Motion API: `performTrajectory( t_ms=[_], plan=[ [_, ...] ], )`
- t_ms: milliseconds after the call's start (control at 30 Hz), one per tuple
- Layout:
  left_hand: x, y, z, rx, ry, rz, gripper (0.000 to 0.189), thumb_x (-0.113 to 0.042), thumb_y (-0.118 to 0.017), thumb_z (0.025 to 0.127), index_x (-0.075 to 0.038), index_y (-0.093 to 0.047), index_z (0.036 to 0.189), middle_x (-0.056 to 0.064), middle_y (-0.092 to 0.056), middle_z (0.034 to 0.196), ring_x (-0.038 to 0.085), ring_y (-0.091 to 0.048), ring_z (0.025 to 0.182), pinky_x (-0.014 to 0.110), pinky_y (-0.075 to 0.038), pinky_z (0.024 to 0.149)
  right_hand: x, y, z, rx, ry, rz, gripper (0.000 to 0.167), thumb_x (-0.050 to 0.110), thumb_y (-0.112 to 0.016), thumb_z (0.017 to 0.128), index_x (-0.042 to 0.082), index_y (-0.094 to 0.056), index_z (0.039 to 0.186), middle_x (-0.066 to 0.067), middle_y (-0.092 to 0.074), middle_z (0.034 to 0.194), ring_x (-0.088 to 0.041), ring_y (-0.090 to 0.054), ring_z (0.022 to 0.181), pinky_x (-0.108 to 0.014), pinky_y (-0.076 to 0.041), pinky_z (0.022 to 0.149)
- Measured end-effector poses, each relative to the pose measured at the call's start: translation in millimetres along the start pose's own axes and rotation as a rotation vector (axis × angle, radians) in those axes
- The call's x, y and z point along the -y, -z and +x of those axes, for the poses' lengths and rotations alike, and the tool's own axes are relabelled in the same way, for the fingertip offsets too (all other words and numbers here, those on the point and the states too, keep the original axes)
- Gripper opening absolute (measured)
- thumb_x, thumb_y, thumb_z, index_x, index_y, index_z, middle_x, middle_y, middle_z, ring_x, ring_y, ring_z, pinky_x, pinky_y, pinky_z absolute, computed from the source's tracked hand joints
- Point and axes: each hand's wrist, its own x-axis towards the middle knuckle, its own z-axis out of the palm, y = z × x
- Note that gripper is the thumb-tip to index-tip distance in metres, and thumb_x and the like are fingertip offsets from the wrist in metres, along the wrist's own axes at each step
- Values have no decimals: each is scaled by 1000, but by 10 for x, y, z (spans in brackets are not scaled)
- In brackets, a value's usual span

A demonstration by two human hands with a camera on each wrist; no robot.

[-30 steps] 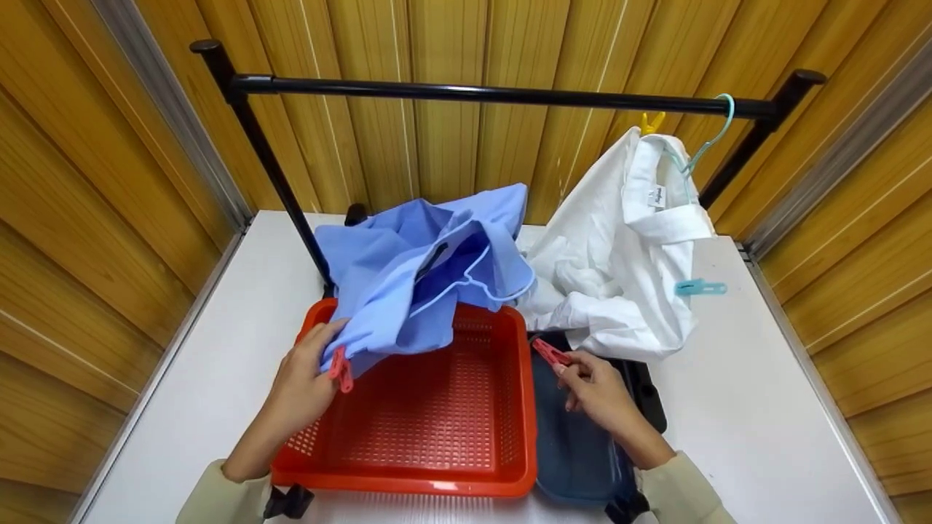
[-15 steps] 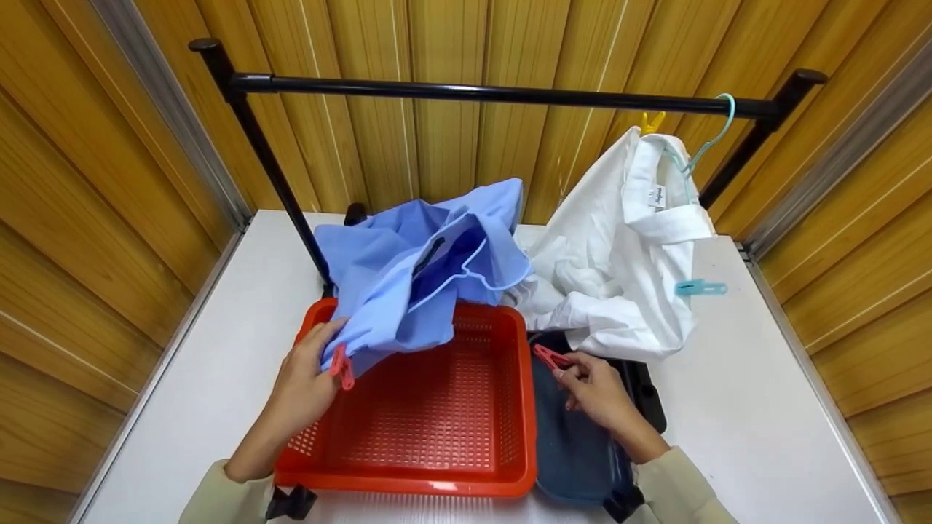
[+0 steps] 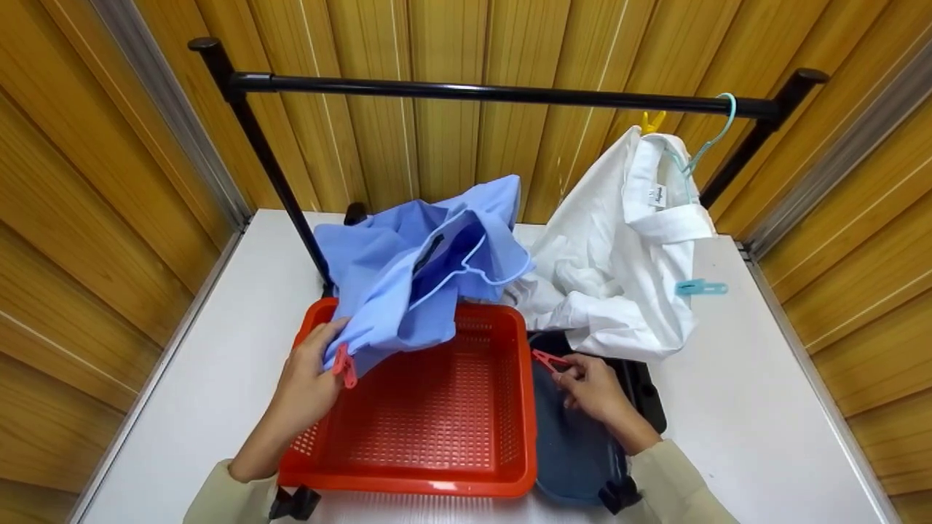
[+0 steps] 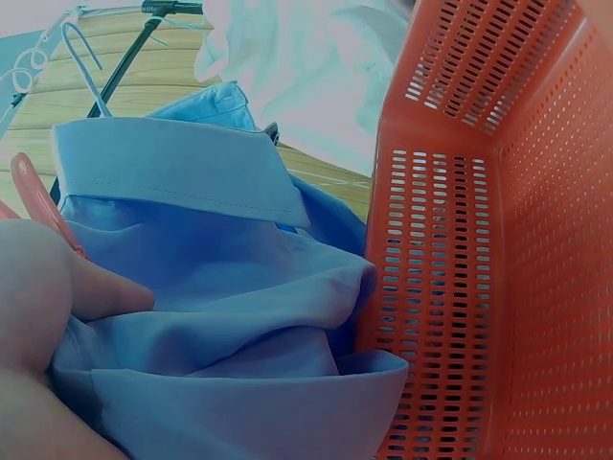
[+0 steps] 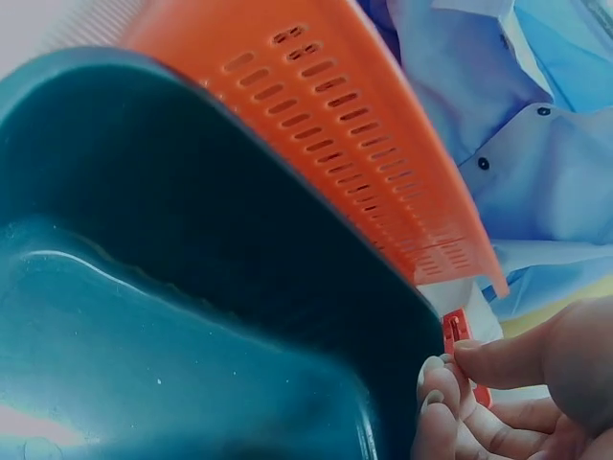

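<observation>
A blue buttoned shirt (image 3: 386, 262) with a light-blue hanger (image 3: 467, 268) in its neck lies bunched over the back of a red basket (image 3: 529, 407). My left hand (image 3: 304, 382) grips a fold of the shirt at the basket's left side. Beside the thumb, a red clothespin (image 3: 345, 366) is at the shirt's edge; whether it is clamped there I cannot tell. Over a dark blue bin (image 3: 575, 466), my right hand (image 3: 598, 389) pinches another red clothespin (image 3: 549, 359) between thumb and fingers. In the right wrist view that clothespin (image 5: 456, 329) shows near the bin's rim.
A black rail (image 3: 466, 92) spans the back. White trousers or a similar garment (image 3: 611, 276) hang at its right end on a mint hanger (image 3: 717, 135), with a yellow clothespin (image 3: 652, 122) and a teal clothespin (image 3: 700, 287). Wood-patterned walls (image 3: 444, 44) enclose the white table (image 3: 772, 407).
The right hand's clothespin has turned so that its two legs show apart. The shirt's collar and hanger have shifted slightly. My left hand keeps its hold on the shirt.
</observation>
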Motion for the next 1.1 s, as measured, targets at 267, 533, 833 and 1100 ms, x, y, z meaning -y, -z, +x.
performTrajectory(
  t_ms=[267,533,833,1100],
  plan=[
    [-16,-11,-8,-6,17,-13,44,8,-55,101,8,-56,145,22,-62,132,37,-58,116,54,-48,102,-40,-80,62,-10,-8,-13,29,-7,-68,96,-18,-64,123,-9,-69,75,-13,-58,48,-23,-49,46],
    [-27,-17,-6,-16,17,-18,43,7,-55,101,10,-56,144,23,-62,134,37,-57,117,54,-47,104,-113,-112,85,14,-76,-23,31,-6,-70,95,-18,-63,122,-7,-65,74,-12,-58,48,-23,-49,45],
    [-24,-29,-1,-10,39,-18,43,5,-53,103,10,-55,146,23,-61,136,38,-57,118,56,-45,106,-189,-138,59,43,-128,-104,9,-3,-72,94,-7,-67,99,-8,-64,70,-13,-56,45,-23,-46,44],
    [-49,-16,-3,10,71,-28,44,3,-54,104,7,-54,148,23,-60,139,39,-57,120,58,-46,108,-218,-177,52,49,-146,-79,12,-7,-73,90,-8,-65,99,-10,-64,67,-12,-57,44,-22,-47,43]
  ],
)
